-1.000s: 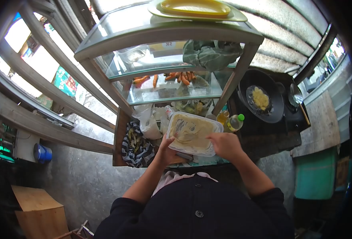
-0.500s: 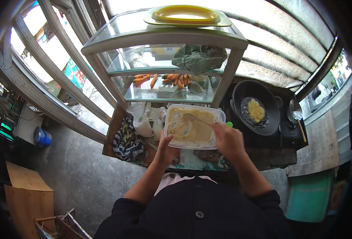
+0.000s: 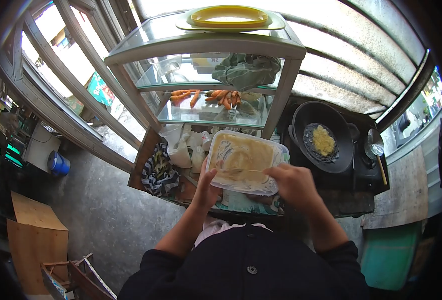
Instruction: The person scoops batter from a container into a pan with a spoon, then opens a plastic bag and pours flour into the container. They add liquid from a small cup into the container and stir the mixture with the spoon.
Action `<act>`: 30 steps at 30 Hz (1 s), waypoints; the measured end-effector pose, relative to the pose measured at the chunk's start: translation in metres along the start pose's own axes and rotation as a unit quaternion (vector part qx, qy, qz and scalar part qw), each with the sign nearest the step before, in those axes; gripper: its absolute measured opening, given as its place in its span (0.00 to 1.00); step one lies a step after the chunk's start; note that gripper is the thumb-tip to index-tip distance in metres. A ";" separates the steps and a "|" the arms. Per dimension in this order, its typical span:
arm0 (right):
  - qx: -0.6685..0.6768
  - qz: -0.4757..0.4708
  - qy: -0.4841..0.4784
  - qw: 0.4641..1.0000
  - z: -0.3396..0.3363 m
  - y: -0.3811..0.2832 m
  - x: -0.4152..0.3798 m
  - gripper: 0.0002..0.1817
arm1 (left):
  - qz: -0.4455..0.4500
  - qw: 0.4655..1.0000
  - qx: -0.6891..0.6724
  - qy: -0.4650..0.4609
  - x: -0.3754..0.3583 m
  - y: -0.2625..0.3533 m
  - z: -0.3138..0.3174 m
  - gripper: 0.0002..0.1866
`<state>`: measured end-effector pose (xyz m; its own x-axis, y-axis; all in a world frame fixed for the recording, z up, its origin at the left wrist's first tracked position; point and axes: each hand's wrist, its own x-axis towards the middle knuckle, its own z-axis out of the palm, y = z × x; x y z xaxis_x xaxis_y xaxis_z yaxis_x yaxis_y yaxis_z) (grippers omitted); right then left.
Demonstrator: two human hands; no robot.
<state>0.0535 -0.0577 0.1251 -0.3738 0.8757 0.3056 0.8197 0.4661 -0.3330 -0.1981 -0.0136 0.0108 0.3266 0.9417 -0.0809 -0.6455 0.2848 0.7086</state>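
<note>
My left hand [image 3: 207,189] is closed on the near left edge of a white plastic container [image 3: 282,156], its thumb over the rim. Pale, thick batter [image 3: 255,152] covers the container's bottom and smears its sides. Fingers pinched, my right hand [image 3: 296,186] grips the handle of a spoon [image 3: 253,171] at the container's right side. The spoon lies low across the batter, and its bowl is partly sunk in it. To the right, a dark wok [image 3: 338,125] on the stove holds a yellow frying piece [image 3: 323,141] in bubbling oil.
Behind the container stands a glass display case [image 3: 208,46] with carrots [image 3: 226,98] inside and a yellow tray [image 3: 229,17] on top. White plastic bags [image 3: 177,147] and a striped cloth [image 3: 158,182] lie left. A ladle [image 3: 374,145] rests right of the wok.
My right hand has come down and a little right, drawing the spoon from the far part of the batter to the near part. The container is tilted and turned slightly.
</note>
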 end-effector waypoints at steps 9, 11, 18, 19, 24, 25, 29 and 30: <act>0.007 -0.015 0.007 1.000 -0.003 0.010 -0.001 0.14 | -0.009 0.999 -0.006 0.037 -0.008 0.007 0.008 0.44; 0.019 -0.005 0.025 0.999 -0.014 0.027 -0.003 0.14 | 0.001 0.999 -0.011 0.049 -0.009 0.009 0.007 0.44; 0.060 0.014 0.018 0.998 -0.014 0.016 -0.005 0.08 | 0.022 0.998 0.005 0.054 -0.009 0.002 0.016 0.44; 0.059 0.014 0.019 0.998 -0.018 0.023 -0.007 0.08 | 0.031 0.998 -0.007 0.060 -0.010 0.004 0.019 0.44; 0.063 0.052 0.078 0.994 -0.010 0.030 -0.006 0.10 | 0.017 0.998 -0.013 0.056 -0.011 -0.005 0.018 0.44; 0.075 0.026 0.081 0.994 -0.006 0.028 -0.006 0.10 | 0.021 0.998 -0.006 0.057 -0.008 -0.005 0.019 0.44; 0.045 0.051 0.052 0.996 -0.032 0.039 -0.013 0.10 | 0.025 0.998 -0.016 0.051 -0.009 -0.001 0.026 0.44; 0.034 0.088 0.066 0.993 -0.033 0.037 -0.011 0.10 | 0.029 0.998 -0.016 0.052 -0.008 -0.002 0.026 0.44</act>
<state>0.1025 -0.0537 0.1391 -0.1633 0.9220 0.3510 0.8344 0.3189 -0.4496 -0.1817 -0.0268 0.0286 0.2149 0.9700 -0.1132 -0.6836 0.2323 0.6919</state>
